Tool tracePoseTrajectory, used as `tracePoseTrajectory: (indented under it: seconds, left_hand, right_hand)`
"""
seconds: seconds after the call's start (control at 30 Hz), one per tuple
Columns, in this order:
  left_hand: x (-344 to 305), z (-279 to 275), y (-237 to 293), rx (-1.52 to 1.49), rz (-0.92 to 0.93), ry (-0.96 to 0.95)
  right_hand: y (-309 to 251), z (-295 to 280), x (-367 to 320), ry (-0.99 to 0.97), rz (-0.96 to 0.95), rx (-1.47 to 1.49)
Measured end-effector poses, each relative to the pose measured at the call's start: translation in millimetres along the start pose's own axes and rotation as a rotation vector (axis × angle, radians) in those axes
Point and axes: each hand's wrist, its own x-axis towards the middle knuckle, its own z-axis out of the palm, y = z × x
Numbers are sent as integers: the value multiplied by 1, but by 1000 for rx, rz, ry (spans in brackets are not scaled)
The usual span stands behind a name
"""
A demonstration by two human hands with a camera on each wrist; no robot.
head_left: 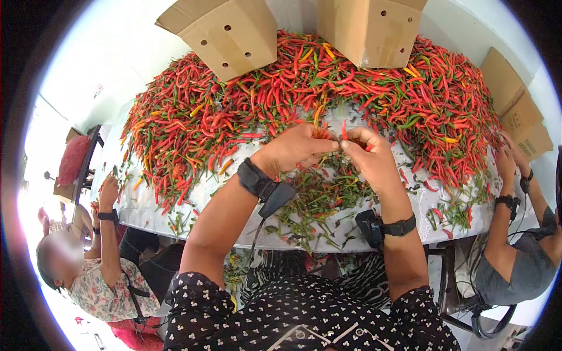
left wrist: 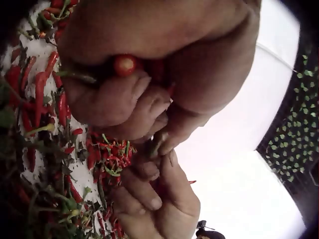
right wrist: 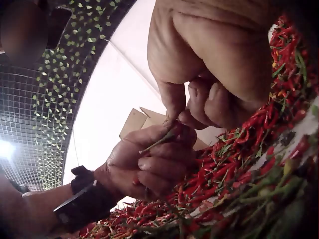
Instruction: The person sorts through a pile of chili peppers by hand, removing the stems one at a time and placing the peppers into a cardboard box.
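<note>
My left hand [head_left: 297,149] and right hand [head_left: 373,155] meet fingertip to fingertip above the table. Between the right thumb and fingers stands a red chili pepper [head_left: 344,130], pointing up. In the left wrist view, the curled fingers of the left hand [left wrist: 124,107] grip red chilies, one showing its rounded red end [left wrist: 124,64]. A green stem [right wrist: 160,141] sticks out at the left thumb in the right wrist view, where the right fingertips touch that hand. The palms hide most of what is held. Below lies a heap of green stems and leaves [head_left: 319,202].
A broad pile of red chilies [head_left: 193,117] covers the far side of the white table [head_left: 134,205]. Two cardboard boxes stand at the back, a left box [head_left: 234,41] and a right box [head_left: 374,35]. One person [head_left: 105,275] sits at left, another person [head_left: 515,257] at right.
</note>
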Motion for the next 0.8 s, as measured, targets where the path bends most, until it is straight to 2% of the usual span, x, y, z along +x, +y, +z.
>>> tracePoseTrajectory:
  seconds: [0.03,0.1,0.33,0.4,0.5,0.6,0.73,0.8]
  left_hand:
    - [0,1,-2,-1,1,-1]
    - [0,2,-7,97,29,64]
    - [-1,6,-10,153,68,101]
    - [-3,9,-10,185,195,127]
    - [-1,6,-16,209,272,148]
    - [-4,10,-15,187,314,148]
    - [-6,12,-17,130,317,178]
    - [-5,11,-19,-10,343,120]
  right_hand:
    - [1,0,1,1,0,-2]
    - [6,1,3,81,-162,-94]
    - [-2,3,0,47,-162,-151]
    - [-6,4,-2,56,-125,-102]
    - [-7,4,-3,54,-30,29]
    - [-1,0,-1,-15,22,183]
    - [-4,5,-1,-5,41,246]
    - [-2,4,-1,-16,54,343]
